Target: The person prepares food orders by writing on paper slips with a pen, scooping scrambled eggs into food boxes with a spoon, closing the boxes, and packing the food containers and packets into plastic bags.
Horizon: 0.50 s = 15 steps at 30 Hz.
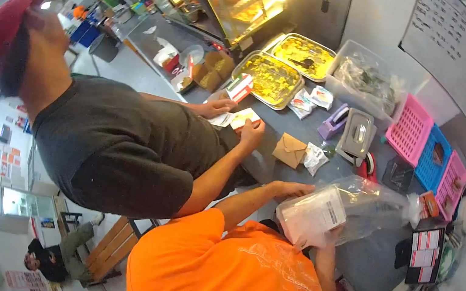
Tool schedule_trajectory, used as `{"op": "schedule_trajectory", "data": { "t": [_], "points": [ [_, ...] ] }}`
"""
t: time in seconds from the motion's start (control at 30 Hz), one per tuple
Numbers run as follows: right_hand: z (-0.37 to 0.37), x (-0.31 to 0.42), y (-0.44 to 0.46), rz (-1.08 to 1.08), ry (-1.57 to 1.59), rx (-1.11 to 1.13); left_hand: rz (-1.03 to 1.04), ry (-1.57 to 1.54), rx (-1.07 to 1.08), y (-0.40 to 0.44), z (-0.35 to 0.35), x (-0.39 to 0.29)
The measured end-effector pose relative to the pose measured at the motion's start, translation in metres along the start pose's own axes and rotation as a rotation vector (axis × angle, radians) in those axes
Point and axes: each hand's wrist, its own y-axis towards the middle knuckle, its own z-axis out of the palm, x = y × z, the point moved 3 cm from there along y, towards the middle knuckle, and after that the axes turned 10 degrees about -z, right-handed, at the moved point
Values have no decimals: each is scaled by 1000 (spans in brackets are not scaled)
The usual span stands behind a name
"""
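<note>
A clear plastic bag with a white box inside lies tilted over the table's near edge, in front of my orange shirt. The box carries a printed label. My left hand is at the far left edge of the bag, fingers pressed together against the plastic. My right hand holds the bag and box from the near side, partly hidden by them. Just beyond my left hand are a brown paper envelope and a small white packet.
To my left a co-worker holds a small open carton. Behind are two trays of yellow food, a clear bin, a purple tape dispenser, a metal container and pink and blue baskets.
</note>
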Motion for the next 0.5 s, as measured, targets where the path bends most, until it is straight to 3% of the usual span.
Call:
{"op": "schedule_trajectory", "data": {
  "t": [0.07,0.27,0.33,0.43,0.5],
  "points": [
    [-2,1,-2,23,18,-18,-66,30,-157,-50,39,-16],
    [-14,-16,11,-3,86,-156,132,150,-53,-83,62,-18],
    [-18,-15,11,-5,33,-297,250,205,-89,-120,72,-29],
    [28,36,-20,27,-236,-694,570,376,-215,-181,97,-46],
    [70,97,-29,-526,-387,-717,858,551,-341,-213,125,-46]
  ]
}}
